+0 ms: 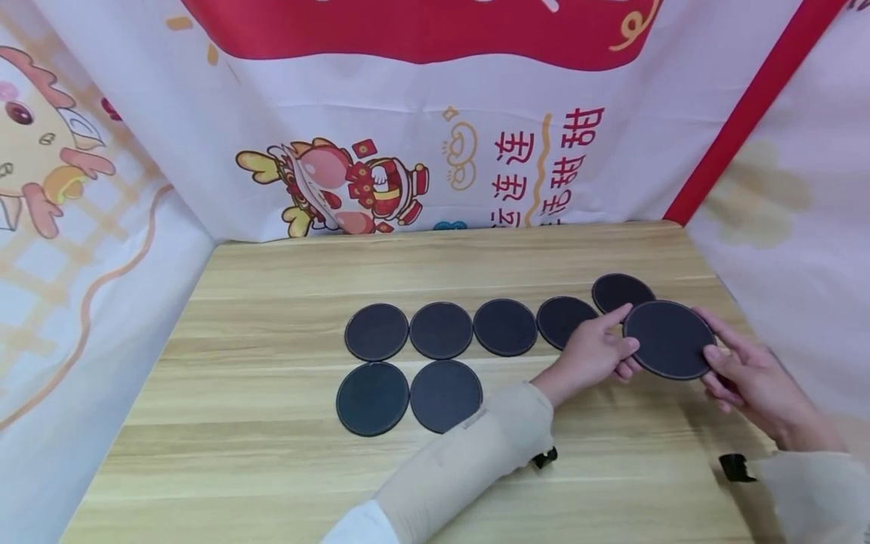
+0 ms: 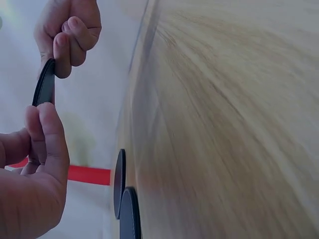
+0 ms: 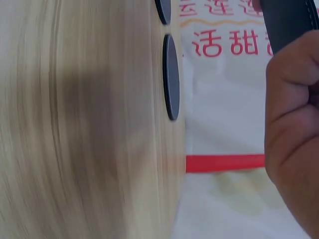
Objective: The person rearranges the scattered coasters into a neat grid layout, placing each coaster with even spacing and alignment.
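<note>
A round black coaster with a stitched rim is held above the right part of the table. My left hand pinches its left edge, and my right hand grips the opposite edge between thumb and fingers. The left wrist view shows the coaster nearly edge-on between both hands, clear of the tabletop. Just behind the held one lies another coaster, partly covered. A further coaster is partly hidden by my left hand. In the right wrist view, my right hand covers part of the held coaster.
More coasters lie flat on the wooden table: a back row including one coaster, and two in front, one of them a coaster at left. Printed cloth hangs behind and at both sides.
</note>
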A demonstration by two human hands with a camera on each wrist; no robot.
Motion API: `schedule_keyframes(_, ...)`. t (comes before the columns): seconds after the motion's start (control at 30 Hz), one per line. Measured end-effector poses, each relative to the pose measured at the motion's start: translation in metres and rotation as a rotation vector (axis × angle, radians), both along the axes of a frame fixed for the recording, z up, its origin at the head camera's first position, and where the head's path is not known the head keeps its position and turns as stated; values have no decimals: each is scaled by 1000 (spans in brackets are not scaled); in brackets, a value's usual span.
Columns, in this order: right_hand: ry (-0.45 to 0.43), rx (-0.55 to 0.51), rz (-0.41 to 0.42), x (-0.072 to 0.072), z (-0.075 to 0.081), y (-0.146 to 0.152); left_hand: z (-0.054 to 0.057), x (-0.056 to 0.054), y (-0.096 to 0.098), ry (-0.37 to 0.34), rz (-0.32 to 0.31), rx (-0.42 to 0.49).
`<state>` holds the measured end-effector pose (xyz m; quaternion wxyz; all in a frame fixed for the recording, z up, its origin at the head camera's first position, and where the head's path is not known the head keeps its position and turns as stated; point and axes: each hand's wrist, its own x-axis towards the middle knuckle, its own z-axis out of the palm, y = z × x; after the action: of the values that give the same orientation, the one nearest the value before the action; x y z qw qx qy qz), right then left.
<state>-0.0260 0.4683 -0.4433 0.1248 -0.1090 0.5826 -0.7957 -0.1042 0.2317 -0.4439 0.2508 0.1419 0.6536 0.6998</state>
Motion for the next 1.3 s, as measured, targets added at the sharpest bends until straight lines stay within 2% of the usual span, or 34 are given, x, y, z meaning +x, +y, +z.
schedule_keyframes(0.37,-35,119,-50,-3,1,-32,-1,3,-32,60,36,-21)
schedule_keyframes(0.7,-24,181,-58,-3,0,-58,-5,9,-56,44,61,-62)
schedule_keyframes(0.97,10,233,-43,-4,-7,-82,-8,12,-81,116,67,-133)
schedule_keyframes(1.3,-35,333,12,-7,-10,-122,-10,19,-122,57,96,-214)
